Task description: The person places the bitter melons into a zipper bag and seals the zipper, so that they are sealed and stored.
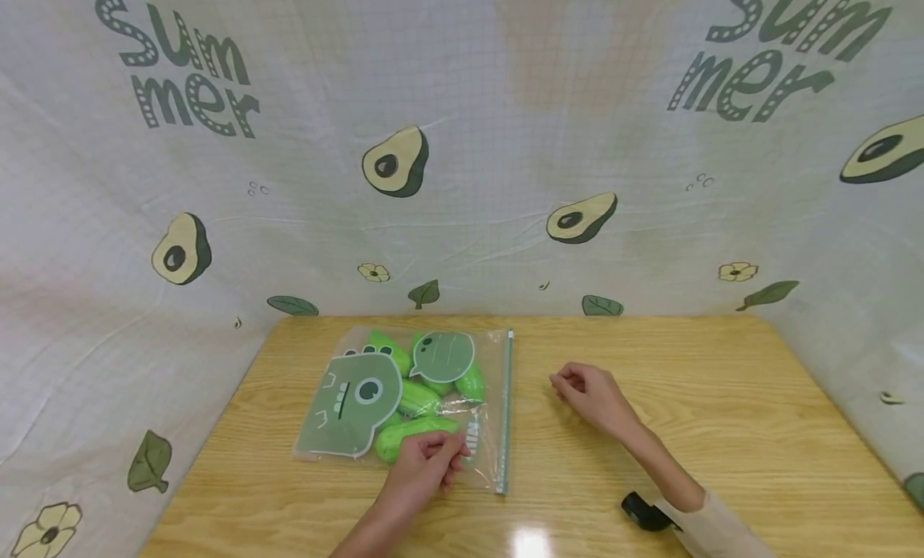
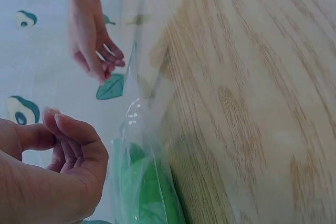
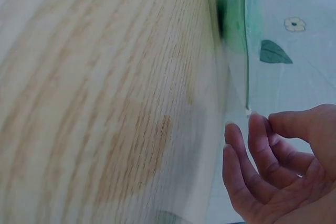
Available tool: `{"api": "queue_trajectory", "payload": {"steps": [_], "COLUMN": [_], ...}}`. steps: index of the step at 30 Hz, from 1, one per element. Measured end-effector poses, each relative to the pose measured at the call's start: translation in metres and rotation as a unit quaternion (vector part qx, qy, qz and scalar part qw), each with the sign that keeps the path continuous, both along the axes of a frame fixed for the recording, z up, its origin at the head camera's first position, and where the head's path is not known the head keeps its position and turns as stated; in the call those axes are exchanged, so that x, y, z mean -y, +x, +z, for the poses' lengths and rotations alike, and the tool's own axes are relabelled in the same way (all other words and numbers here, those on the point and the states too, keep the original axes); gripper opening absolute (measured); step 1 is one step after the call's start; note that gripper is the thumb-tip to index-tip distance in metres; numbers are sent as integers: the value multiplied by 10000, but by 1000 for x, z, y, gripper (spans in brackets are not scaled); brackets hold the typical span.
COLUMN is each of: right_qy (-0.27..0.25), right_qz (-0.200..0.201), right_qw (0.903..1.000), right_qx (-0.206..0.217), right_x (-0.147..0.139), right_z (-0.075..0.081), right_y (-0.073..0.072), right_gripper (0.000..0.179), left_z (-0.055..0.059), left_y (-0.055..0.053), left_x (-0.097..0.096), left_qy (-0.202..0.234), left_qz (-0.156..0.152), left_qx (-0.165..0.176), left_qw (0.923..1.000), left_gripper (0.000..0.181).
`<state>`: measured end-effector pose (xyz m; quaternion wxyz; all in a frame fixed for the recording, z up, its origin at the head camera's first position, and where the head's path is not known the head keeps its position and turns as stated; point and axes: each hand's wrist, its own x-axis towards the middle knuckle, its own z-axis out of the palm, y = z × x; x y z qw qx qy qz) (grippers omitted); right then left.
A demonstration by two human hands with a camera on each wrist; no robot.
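Observation:
A clear zip bag (image 1: 491,454) with a green dinosaur print lies flat on the table, its green zip strip (image 1: 507,414) along the right edge. A small white slider (image 1: 510,333) sits at the strip's far end. Several bright green rounded things (image 1: 419,398) fill the bag; their kind is partly hidden by the print. My left hand (image 1: 429,462) hovers over the bag's near part, fingers loosely curled with nothing between them. To the right of the bag, my right hand (image 1: 595,398) is held above the table, fingers bent and thumb near the index finger, holding nothing.
The wooden table (image 1: 686,382) extends to the right of the bag. A cloth (image 1: 476,245) printed with avocados and leaves stands behind and at both sides. A black device (image 1: 642,511) is strapped at my right wrist, by a beige sleeve (image 1: 711,526).

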<state>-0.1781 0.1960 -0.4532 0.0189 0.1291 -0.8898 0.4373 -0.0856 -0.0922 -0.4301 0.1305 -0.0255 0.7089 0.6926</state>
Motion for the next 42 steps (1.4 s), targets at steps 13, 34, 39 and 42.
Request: {"api": "queue_trajectory", "payload": {"steps": [13, 34, 39, 42], "right_qy": [120, 705, 867, 990], "right_qz": [-87, -218, -212, -215], "right_qw": [9995, 9916, 9895, 9874], "right_qx": [-294, -1065, -1138, -1215], "right_x": [-14, -38, -47, -53], "right_z": [0, 1, 1, 0], "right_y": [12, 23, 24, 25], "right_gripper": [14, 7, 7, 6], "left_z": [0, 8, 10, 10], "left_y": [-7, -20, -23, -25], "left_x": [16, 43, 54, 61], "left_qy": [-459, -1641, -1968, -2202], "left_qz": [367, 775, 849, 892], "left_qx": [-62, -661, -874, -1007], "left_qw": [9983, 9812, 9729, 9661], "left_gripper": [32, 24, 20, 19]}}
